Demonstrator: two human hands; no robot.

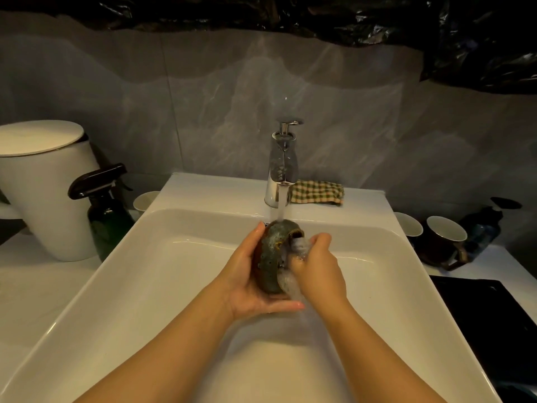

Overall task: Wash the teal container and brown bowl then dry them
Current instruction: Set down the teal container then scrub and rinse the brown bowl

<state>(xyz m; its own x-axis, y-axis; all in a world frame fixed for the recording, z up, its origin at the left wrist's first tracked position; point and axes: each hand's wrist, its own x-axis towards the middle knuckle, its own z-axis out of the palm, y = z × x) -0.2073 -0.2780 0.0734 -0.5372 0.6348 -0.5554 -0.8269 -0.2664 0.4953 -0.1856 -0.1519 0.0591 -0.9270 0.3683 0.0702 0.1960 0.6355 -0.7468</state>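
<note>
while tap water runs, left hand cups teal container from below, right hand curled on its rim (blurry)

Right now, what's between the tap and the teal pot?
Only running water: it pours from the tap onto the teal container, which the left hand holds while the right hand touches its rim. The head view shows this.
</note>
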